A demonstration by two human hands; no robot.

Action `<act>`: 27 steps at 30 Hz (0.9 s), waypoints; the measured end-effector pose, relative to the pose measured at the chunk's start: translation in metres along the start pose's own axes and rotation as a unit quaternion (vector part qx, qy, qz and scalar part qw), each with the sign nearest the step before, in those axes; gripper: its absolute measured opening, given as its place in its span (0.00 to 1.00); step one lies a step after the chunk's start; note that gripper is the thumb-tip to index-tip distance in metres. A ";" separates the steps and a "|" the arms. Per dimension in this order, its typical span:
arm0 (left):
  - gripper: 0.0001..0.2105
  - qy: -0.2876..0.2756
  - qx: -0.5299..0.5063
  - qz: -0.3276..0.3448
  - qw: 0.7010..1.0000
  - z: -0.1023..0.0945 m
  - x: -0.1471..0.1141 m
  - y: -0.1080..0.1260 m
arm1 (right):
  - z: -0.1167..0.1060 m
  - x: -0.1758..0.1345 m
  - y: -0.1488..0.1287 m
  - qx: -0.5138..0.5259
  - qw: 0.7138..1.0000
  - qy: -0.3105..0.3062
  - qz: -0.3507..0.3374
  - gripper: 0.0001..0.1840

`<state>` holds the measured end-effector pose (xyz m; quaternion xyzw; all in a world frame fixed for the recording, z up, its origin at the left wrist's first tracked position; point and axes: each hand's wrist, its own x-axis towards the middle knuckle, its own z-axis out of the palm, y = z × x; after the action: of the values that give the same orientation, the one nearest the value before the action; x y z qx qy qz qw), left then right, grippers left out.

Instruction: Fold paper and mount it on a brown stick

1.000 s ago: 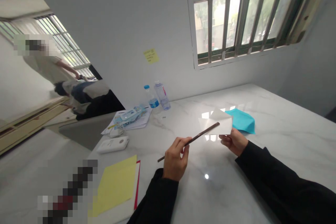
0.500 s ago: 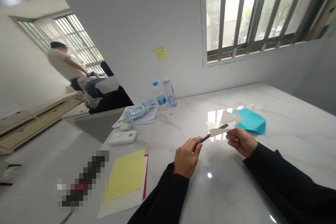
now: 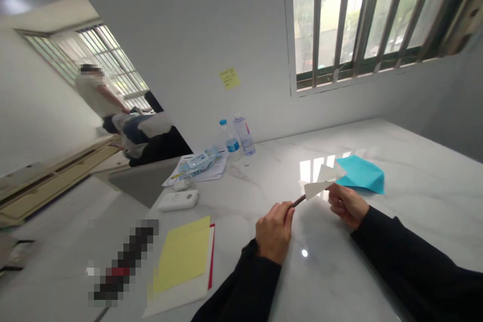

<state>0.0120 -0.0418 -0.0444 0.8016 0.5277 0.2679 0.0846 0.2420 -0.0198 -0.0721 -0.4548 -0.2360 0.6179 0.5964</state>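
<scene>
My left hand (image 3: 274,231) is closed around the near end of a thin dark brown stick (image 3: 299,200), which slants up to the right. A folded white piece of paper (image 3: 314,190) covers the stick's middle part. At the paper's right edge, my right hand (image 3: 349,204) pinches it with thumb and fingers; whether the stick's far end is also in that pinch I cannot tell. Just behind the right hand, a teal sheet (image 3: 360,173) lies on the marble-patterned white table (image 3: 332,271). Other pale paper (image 3: 327,173) shows behind the held piece.
Left of my hands lie a yellow sheet (image 3: 183,254) on white and red paper and a white device (image 3: 179,200). Farther back are papers with a blue packet (image 3: 204,160) and two bottles (image 3: 244,135). Another person (image 3: 100,93) stands at the far left.
My left hand has shifted slightly right, toward my right hand. More of the stick is now covered by the white paper, and its far tip no longer shows above it.
</scene>
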 end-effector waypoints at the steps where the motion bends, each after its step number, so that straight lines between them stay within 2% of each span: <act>1: 0.09 0.000 0.005 -0.005 1.000 0.000 -0.001 0.001 | -0.002 0.000 0.002 0.001 1.000 0.005 -0.001 0.23; 5: 0.10 0.019 0.015 -0.035 0.999 -0.003 0.000 -0.003 | -0.008 0.005 0.009 -0.015 1.000 0.026 -0.007 0.27; 9: 0.09 0.020 0.006 -0.035 0.999 -0.004 0.001 -0.008 | -0.011 0.010 0.016 -0.066 0.998 0.017 -0.012 0.29; 13: 0.09 0.022 -0.010 -0.036 0.999 -0.004 0.004 -0.009 | -0.012 0.014 0.018 -0.096 0.994 -0.004 -0.047 0.27; 18: 0.08 0.046 -0.017 -0.061 0.997 -0.008 0.012 -0.019 | -0.015 0.021 0.010 -0.129 0.985 0.011 -0.113 0.24; 23: 0.09 0.056 -0.017 -0.070 0.996 -0.011 0.018 -0.026 | -0.018 0.025 0.003 -0.212 0.958 0.013 -0.192 0.23; 27: 0.09 0.055 -0.022 -0.067 0.996 -0.011 0.019 -0.025 | -0.018 0.024 0.002 -0.314 0.922 -0.013 -0.229 0.17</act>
<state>-0.0084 -0.0160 -0.0391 0.7464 0.5784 0.3166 0.0904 0.2591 -0.0021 -0.0889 -0.5442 -0.5228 0.3651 0.5452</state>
